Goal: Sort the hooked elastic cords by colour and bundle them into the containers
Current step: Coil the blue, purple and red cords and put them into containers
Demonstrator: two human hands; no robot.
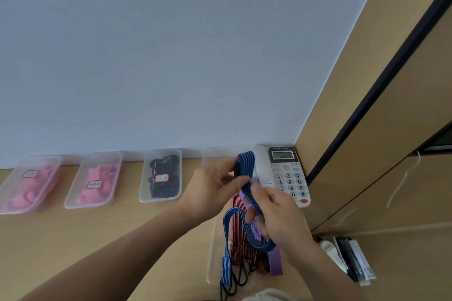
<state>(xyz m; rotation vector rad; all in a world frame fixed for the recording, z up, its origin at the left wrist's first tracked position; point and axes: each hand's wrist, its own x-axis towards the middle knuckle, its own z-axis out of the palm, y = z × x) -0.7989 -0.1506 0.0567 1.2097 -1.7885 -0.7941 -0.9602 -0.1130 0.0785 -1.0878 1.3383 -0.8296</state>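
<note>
Pink elastic cords (31, 193) fill the far-left clear plastic container (22, 166), which carries a red-edged label and stands against the pale wall (171, 56) at the far edge of the light wooden desk (73, 239). Just right of it a second clear plastic container (97, 157) holds more pink cords (97, 186), and further right a third clear container (159, 199) holds black cords (162, 178). A fourth clear container (217, 154) stands at the wall, partly behind the left hand (212, 188), so what is in it cannot be told. That hand is raised above the desk, its thumb and fingers pinching the folded upper loop of a blue striped flat elastic cord (247, 161). The cord runs down to the right hand (276, 217), whose thumb and curled fingers grip it lower down. Below that grip the cord loops out to the left, and one end hangs down to a black wire hook (225, 288). Beneath both hands lies a near clear plastic tray (212, 252) with red striped cords (238, 227), a purple striped cord (275, 264) and more black hooks (242, 273). Right of the hands a white keypad desk telephone (291, 181) sits in the far corner, against tan wooden cabinet panels (367, 129).
</note>
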